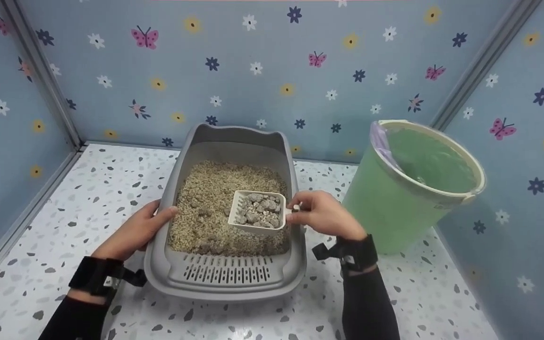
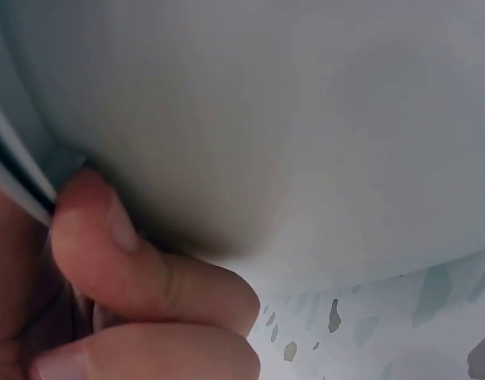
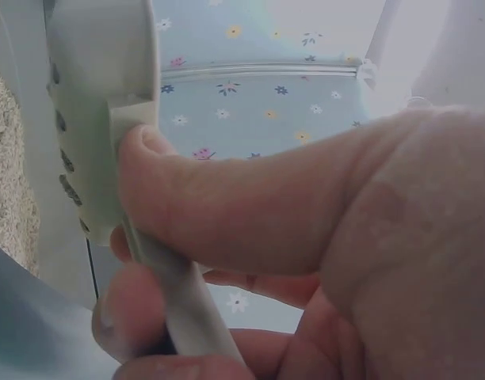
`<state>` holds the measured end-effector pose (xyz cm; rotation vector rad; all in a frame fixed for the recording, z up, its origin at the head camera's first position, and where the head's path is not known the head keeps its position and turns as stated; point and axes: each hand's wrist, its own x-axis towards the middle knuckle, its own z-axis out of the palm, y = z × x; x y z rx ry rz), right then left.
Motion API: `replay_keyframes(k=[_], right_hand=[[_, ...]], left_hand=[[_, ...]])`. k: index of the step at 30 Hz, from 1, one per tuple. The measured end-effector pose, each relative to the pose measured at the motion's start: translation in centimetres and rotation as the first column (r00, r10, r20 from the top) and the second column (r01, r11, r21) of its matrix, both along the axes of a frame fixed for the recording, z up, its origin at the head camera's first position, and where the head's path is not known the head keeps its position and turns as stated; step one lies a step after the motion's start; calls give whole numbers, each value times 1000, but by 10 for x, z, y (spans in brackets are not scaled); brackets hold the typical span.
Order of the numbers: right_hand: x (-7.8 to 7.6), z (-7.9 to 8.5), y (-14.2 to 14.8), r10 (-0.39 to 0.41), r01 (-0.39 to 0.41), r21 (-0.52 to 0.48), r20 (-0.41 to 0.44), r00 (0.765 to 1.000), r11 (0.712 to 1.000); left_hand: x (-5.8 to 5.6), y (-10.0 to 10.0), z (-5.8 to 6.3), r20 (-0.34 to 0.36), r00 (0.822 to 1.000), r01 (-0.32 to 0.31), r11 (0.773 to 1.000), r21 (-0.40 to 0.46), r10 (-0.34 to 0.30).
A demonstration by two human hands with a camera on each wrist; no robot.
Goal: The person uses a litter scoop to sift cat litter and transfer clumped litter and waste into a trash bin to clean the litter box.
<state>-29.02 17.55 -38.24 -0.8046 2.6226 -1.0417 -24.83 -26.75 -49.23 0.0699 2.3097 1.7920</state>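
Note:
A grey litter box (image 1: 225, 293) filled with tan cat litter (image 1: 206, 189) stands in front of me. My left hand (image 1: 132, 231) grips its left rim, thumb over the top; in the left wrist view its curled fingers (image 2: 147, 277) lie against the outer wall. Over the right part of the box, a white litter scoop (image 1: 259, 230) is held level, loaded with grey clumps (image 1: 255, 215) and loose grains. My right hand (image 1: 326, 215) holds it by the short handle (image 3: 196, 313), thumb on top near the slotted basket (image 3: 108, 55).
Right of the box stands a green bin (image 1: 371, 212) with a cream rim and a purple liner (image 1: 385, 146) showing at its edge. The speckled floor (image 1: 125, 174) is bounded by blue panels (image 1: 253, 47) with flowers and butterflies. Dark clumps (image 1: 211, 245) lie in the litter.

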Motion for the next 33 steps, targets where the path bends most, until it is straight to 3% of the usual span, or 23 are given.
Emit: replay_keyframes(k=[5, 15, 21, 33], right_hand=[[-1, 15, 5, -14, 14, 17, -29, 999, 1000], [-6, 72, 28, -84, 93, 69, -126, 988, 993], [-10, 109, 53, -163, 173, 68, -128, 978, 983], [-13, 165, 118, -349, 361, 86, -127, 929, 929]], left_hand=[[1, -1, -2, 2, 1000, 2, 1000, 5, -2], [1, -2, -1, 28, 1000, -1, 1000, 14, 1], [0, -2, 0, 28, 1000, 2, 1000, 15, -2], [-1, -2, -1, 29, 1000, -1, 1000, 6, 0]])
